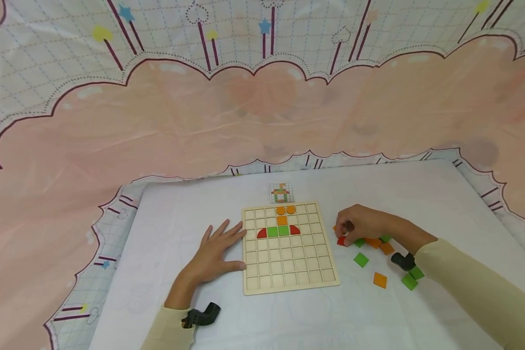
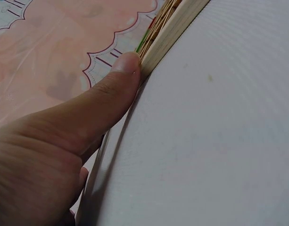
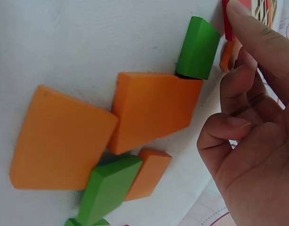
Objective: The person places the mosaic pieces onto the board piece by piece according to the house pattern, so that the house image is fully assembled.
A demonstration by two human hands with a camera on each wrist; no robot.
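Observation:
A wooden grid board (image 1: 288, 265) lies on the white table, with two orange round pieces (image 1: 286, 210), an orange square (image 1: 282, 220), two green squares (image 1: 278, 231) and two red quarter-round pieces (image 1: 262, 234) in its cells. My left hand (image 1: 216, 253) is spread along the board's left side; its thumb (image 2: 120, 70) touches the edge in the left wrist view. To the right of the board, my right hand (image 1: 360, 224) pinches a red piece (image 1: 341, 241) low over the table, its other fingers curled. Part of that red piece (image 3: 227, 20) is hidden by a fingertip.
Loose green (image 1: 361, 260) and orange pieces (image 1: 380, 280) are scattered under and around the right forearm. A small pattern card (image 1: 282, 193) lies just beyond the board's far edge. A patterned cloth (image 1: 262, 116) hangs behind the table.

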